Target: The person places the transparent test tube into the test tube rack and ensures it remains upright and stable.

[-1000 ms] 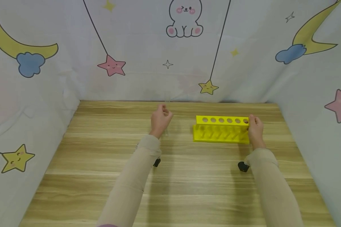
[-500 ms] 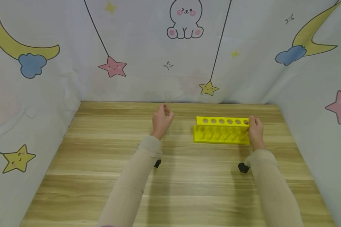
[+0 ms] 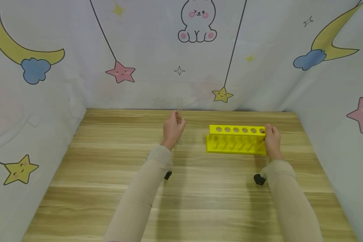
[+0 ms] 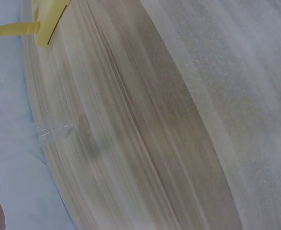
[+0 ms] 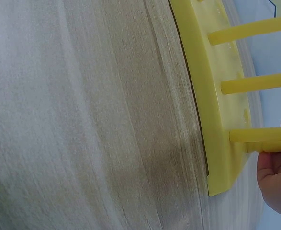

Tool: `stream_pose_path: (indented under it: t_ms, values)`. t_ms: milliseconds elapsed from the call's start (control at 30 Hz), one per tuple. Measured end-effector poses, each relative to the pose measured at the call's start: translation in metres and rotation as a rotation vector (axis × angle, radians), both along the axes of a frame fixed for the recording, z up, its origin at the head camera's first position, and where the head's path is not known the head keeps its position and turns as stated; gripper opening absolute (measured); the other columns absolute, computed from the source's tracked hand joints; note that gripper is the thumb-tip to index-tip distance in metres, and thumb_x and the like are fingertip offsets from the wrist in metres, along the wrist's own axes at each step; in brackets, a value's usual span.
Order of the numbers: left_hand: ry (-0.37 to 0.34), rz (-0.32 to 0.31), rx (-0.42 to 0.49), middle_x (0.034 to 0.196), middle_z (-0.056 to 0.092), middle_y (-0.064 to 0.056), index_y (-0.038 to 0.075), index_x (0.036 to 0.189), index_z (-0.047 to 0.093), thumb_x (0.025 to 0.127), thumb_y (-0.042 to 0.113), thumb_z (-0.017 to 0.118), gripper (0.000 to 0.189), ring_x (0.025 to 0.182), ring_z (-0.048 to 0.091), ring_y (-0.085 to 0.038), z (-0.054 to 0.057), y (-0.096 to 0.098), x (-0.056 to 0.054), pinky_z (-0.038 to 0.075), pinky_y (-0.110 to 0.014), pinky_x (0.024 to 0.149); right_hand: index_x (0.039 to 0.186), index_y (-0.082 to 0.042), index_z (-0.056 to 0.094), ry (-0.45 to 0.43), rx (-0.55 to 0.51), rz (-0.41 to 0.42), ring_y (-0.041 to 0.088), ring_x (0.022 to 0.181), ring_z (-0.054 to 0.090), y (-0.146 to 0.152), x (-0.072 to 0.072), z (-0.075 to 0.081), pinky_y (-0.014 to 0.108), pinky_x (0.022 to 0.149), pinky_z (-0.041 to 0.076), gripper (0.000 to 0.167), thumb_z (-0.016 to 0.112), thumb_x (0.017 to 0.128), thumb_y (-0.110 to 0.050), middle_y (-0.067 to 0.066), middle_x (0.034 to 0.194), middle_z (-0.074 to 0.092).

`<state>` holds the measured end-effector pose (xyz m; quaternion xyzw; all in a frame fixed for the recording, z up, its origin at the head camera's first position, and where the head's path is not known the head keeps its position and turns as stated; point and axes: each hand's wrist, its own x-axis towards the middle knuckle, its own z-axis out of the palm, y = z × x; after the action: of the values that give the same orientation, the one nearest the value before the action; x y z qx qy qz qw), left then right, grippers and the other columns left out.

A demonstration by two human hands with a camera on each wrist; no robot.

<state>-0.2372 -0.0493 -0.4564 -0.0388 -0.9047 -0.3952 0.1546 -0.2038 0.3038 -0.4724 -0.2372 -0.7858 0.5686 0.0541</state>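
Note:
In the head view my left hand (image 3: 173,129) is raised over the table, left of the rack, and pinches a clear test tube (image 3: 179,104). The tube stands roughly upright, its upper end showing above the fingers against the backdrop. The left wrist view shows the tube's rounded lower end (image 4: 55,132) close over the wood. A yellow test tube rack (image 3: 236,150) stands on the table, a row of round holes along its top plate. My right hand (image 3: 272,140) grips the rack's right end; in the right wrist view its fingers are at the end post (image 5: 262,135).
A wooden tabletop (image 3: 205,198) lies under both hands. Behind it hangs a white fabric backdrop (image 3: 151,43) with printed stars and moons, and more fabric closes both sides. Black wrist devices, one by the left cuff (image 3: 167,174), sit under the sleeves.
My left hand with the test tube has shifted very slightly to the right. The right hand keeps its hold on the rack, and the rack stays in place.

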Motion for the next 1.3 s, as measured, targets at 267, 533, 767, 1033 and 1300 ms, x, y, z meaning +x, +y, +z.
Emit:
stream_pose_path:
  t_ms: [267, 533, 767, 1033, 1300]
  values:
    - [0.001, -0.028, -0.009, 0.094, 0.064, -0.008, 0.003, 0.112, 0.047, 0.088, 0.023, 0.053, 0.032, 0.083, 0.065, -0.02, 0.0019, 0.0026, 0.0003, 0.052, -0.031, 0.07, 0.083, -0.021, 0.044, -0.002, 0.002, -0.01, 0.009, 0.071, 0.041, 0.0003, -0.0003, -0.0005, 0.016, 0.062, 0.036, 0.03, 0.029, 0.093, -0.045, -0.013, 0.081, 0.046]
    - [0.006, -0.047, -0.025, 0.096, 0.064, -0.007, 0.003, 0.113, 0.046, 0.089, 0.025, 0.052, 0.033, 0.086, 0.064, -0.019, 0.0043, 0.005, 0.0011, 0.052, -0.031, 0.071, 0.084, -0.022, 0.044, 0.003, -0.031, -0.018, 0.009, 0.071, 0.042, 0.0005, -0.0008, -0.001, 0.016, 0.062, 0.036, 0.026, 0.03, 0.094, -0.043, -0.013, 0.081, 0.046]
    - [-0.009, -0.054, -0.032, 0.097, 0.063, -0.007, 0.003, 0.112, 0.046, 0.089, 0.026, 0.051, 0.033, 0.087, 0.064, -0.019, 0.0038, 0.0059, -0.0001, 0.052, -0.03, 0.072, 0.083, -0.021, 0.044, 0.009, -0.029, -0.02, 0.008, 0.069, 0.041, -0.0002, -0.0014, -0.0011, 0.016, 0.061, 0.036, 0.028, 0.031, 0.093, -0.043, -0.013, 0.08, 0.046]
    - [0.008, -0.052, -0.037, 0.096, 0.064, -0.008, 0.002, 0.111, 0.047, 0.089, 0.024, 0.052, 0.032, 0.087, 0.064, -0.02, 0.0043, 0.0066, 0.0009, 0.052, -0.031, 0.072, 0.082, -0.02, 0.044, 0.003, -0.025, -0.014, 0.008, 0.07, 0.041, -0.0002, -0.0016, -0.0019, 0.016, 0.062, 0.036, 0.031, 0.03, 0.092, -0.046, -0.013, 0.081, 0.046]
    - [0.019, -0.056, -0.043, 0.094, 0.063, -0.009, 0.002, 0.11, 0.047, 0.088, 0.024, 0.053, 0.032, 0.088, 0.064, -0.021, 0.0075, 0.0088, 0.0014, 0.052, -0.032, 0.072, 0.081, -0.02, 0.043, 0.0, -0.007, -0.01, 0.007, 0.068, 0.038, 0.0008, -0.0026, -0.003, 0.018, 0.063, 0.035, 0.033, 0.029, 0.092, -0.048, -0.011, 0.083, 0.045]
